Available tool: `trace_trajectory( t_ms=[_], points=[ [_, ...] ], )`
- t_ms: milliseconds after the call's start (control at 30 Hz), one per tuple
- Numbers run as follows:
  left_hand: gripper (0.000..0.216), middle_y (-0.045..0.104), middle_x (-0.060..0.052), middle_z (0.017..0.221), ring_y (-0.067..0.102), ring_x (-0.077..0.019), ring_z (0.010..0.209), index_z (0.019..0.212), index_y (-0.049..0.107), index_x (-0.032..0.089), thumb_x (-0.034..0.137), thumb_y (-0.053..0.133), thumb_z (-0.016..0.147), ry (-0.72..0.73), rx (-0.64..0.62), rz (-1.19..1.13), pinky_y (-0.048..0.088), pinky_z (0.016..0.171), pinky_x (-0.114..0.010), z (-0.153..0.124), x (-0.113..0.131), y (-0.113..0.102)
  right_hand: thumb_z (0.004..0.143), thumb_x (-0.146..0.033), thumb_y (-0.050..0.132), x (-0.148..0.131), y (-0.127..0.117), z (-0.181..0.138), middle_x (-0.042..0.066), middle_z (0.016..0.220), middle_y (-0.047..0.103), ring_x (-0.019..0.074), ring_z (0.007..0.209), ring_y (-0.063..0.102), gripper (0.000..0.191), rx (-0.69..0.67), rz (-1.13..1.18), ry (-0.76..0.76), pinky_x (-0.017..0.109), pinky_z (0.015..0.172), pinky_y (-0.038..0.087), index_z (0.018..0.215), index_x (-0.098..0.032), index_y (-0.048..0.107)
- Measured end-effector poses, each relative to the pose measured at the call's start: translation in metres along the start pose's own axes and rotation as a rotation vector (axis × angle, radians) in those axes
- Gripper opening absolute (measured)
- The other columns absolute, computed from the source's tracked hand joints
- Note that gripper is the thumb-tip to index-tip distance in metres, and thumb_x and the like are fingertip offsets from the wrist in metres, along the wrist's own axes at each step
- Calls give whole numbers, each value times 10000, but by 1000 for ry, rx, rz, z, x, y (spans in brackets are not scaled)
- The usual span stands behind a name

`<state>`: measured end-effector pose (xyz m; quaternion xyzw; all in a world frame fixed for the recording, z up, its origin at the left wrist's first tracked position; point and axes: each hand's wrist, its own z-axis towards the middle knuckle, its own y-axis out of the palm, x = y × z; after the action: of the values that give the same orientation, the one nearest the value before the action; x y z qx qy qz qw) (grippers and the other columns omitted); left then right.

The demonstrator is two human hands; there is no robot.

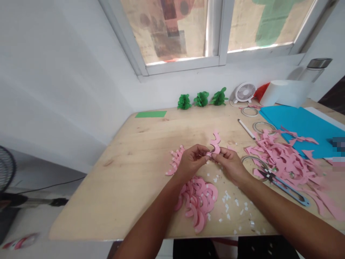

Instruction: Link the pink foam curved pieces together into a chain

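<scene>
Both my hands meet over the middle of the wooden table (126,180). My left hand (190,162) and my right hand (230,163) are closed in a pinch on a small curved pink paper piece (215,146) held between them. A pile of similar pink curved pieces (199,201) lies just below my hands, and more of them (174,162) lie to the left of my left hand. Small white paper bits (229,207) are scattered under my right wrist.
Pink paper scraps (285,162) and scissors (285,185) lie at the right, by blue paper sheets (299,124). A pen (246,128), tape rings (262,126), a small white fan (244,92), three green paper balls (201,99) and a green strip (151,114) are farther back.
</scene>
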<state>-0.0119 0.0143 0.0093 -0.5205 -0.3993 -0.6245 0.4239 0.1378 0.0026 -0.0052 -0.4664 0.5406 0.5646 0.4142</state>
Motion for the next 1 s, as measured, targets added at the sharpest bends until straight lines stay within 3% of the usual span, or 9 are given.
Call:
trace_trajectory(
  t_ms=[100, 233, 400, 567, 767, 1000],
  points=[
    [239, 582, -19, 781, 554, -120, 724, 937, 569, 170, 244, 622, 716, 80, 70, 132, 452, 660, -246, -1, 1, -2, 668, -375, 674, -1, 0, 0, -8, 578, 559, 104, 519, 459, 235, 36, -14, 5, 220, 494, 339, 639, -155, 596],
    [59, 577, -11, 706, 536, -119, 671, 744, 558, 167, 225, 572, 739, 245, 251, 461, 446, 655, -256, -4, 4, -1, 674, -386, 665, -1, -1, 0, -31, 533, 521, 88, 461, 420, 248, 104, -49, 11, 212, 454, 309, 639, -154, 583],
    [64, 607, -29, 714, 551, -138, 706, 727, 589, 173, 175, 533, 759, 413, 190, 704, 440, 667, -272, -6, 0, 6, 719, -378, 614, 3, -2, 0, -50, 514, 434, 80, 447, 341, 247, 159, -224, -104, 211, 431, 258, 624, -161, 543],
    [55, 633, -42, 746, 567, -153, 740, 766, 598, 171, 191, 547, 764, 426, 236, 806, 442, 678, -287, -6, -7, 9, 725, -344, 598, 1, 0, -3, -47, 510, 385, 90, 479, 339, 250, 176, -379, -210, 216, 444, 252, 569, -165, 517],
    [52, 632, -43, 717, 567, -155, 707, 717, 586, 165, 189, 552, 749, 392, 277, 860, 439, 655, -288, -5, -7, 8, 737, -293, 572, -7, 5, -8, -18, 561, 471, 104, 515, 386, 217, 154, -468, -252, 225, 480, 297, 569, -164, 526],
    [49, 635, -38, 694, 574, -148, 683, 703, 593, 158, 143, 548, 715, 387, 284, 860, 446, 643, -273, -5, -6, 9, 742, -312, 578, -5, 4, -7, -29, 516, 434, 108, 501, 396, 201, 148, -557, -294, 222, 473, 306, 617, -156, 584]
  ],
)
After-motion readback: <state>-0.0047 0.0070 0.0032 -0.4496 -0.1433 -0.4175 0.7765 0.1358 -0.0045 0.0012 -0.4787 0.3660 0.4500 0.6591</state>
